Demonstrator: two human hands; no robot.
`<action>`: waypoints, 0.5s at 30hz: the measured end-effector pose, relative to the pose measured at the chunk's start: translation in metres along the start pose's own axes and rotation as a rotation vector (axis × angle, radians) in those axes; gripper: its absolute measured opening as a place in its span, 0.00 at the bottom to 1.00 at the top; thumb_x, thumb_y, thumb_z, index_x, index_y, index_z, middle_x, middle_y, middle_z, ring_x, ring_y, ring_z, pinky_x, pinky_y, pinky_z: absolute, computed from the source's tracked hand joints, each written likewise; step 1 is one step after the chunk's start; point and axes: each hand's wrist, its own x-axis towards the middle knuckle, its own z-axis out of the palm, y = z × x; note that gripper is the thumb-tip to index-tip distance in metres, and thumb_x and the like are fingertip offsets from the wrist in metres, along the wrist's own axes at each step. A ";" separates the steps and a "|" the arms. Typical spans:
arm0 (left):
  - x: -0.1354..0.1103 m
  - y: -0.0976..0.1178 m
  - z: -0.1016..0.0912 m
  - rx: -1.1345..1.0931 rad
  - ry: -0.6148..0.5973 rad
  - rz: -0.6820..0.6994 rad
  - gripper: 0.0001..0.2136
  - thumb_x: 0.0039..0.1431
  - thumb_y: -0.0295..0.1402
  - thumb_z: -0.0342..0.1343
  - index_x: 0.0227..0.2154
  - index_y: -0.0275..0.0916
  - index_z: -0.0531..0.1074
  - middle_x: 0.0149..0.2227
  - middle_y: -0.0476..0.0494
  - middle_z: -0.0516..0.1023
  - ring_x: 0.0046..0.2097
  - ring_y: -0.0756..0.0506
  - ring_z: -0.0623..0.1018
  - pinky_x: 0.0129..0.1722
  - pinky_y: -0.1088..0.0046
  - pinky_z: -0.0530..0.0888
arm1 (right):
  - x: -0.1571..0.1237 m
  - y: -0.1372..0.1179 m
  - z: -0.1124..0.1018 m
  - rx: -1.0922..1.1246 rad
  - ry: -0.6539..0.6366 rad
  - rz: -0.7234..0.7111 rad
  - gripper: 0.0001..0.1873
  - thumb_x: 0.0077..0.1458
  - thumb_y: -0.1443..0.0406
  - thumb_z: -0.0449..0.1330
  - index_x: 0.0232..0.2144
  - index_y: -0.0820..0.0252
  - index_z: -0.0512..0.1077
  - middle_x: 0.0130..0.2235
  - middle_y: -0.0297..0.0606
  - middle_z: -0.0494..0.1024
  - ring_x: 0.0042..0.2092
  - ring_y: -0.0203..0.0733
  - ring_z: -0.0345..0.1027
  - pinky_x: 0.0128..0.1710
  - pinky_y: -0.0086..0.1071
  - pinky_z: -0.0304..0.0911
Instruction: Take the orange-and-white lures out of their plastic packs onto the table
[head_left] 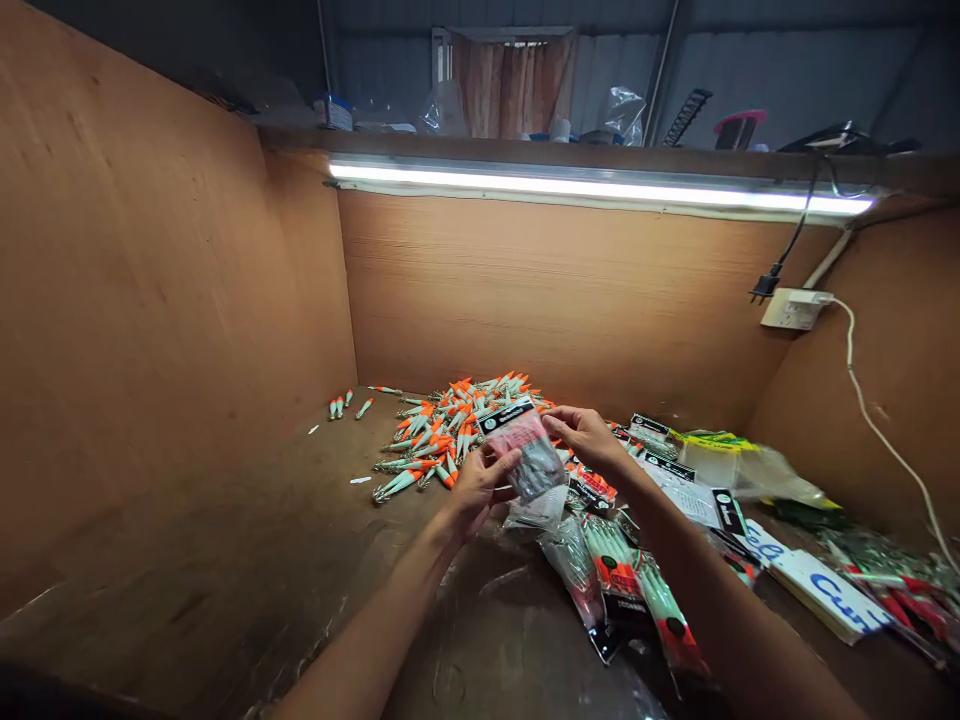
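Head view shows the person's left hand (476,485) gripping a small clear bag (531,455) with a black header between thumb and fingers, while the right hand (589,438) pinches its upper right edge. The bag is held up before a heap of orange-tipped lures (439,425) on the worktable (247,550); filled packets (619,565) lie nearer, beneath the right forearm.
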 end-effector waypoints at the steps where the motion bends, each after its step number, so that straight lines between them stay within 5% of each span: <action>1: 0.004 0.000 -0.003 -0.029 0.080 0.019 0.22 0.49 0.44 0.71 0.45 0.41 0.74 0.43 0.42 0.82 0.33 0.47 0.81 0.32 0.70 0.78 | 0.000 0.001 -0.002 -0.074 -0.013 0.009 0.27 0.56 0.44 0.59 0.39 0.61 0.80 0.36 0.40 0.81 0.35 0.41 0.72 0.38 0.35 0.67; 4: 0.011 0.000 -0.011 -0.072 0.210 0.088 0.23 0.48 0.44 0.71 0.44 0.41 0.72 0.41 0.45 0.81 0.32 0.49 0.80 0.29 0.74 0.76 | -0.004 0.001 -0.001 -0.280 -0.048 -0.014 0.21 0.57 0.49 0.60 0.35 0.60 0.81 0.34 0.37 0.82 0.33 0.40 0.71 0.35 0.32 0.63; 11: 0.009 -0.002 -0.008 0.013 0.240 0.122 0.24 0.47 0.47 0.71 0.41 0.36 0.75 0.36 0.43 0.82 0.28 0.48 0.80 0.27 0.72 0.77 | -0.013 -0.001 0.008 -0.681 0.097 -0.081 0.08 0.56 0.60 0.65 0.27 0.56 0.79 0.28 0.34 0.80 0.31 0.40 0.70 0.32 0.32 0.57; 15: 0.013 -0.005 -0.011 -0.088 0.291 -0.007 0.19 0.48 0.42 0.71 0.38 0.34 0.78 0.31 0.44 0.83 0.26 0.49 0.79 0.25 0.76 0.75 | -0.019 -0.006 0.015 -0.748 0.121 -0.378 0.07 0.62 0.63 0.61 0.30 0.55 0.75 0.35 0.37 0.80 0.40 0.45 0.71 0.41 0.37 0.62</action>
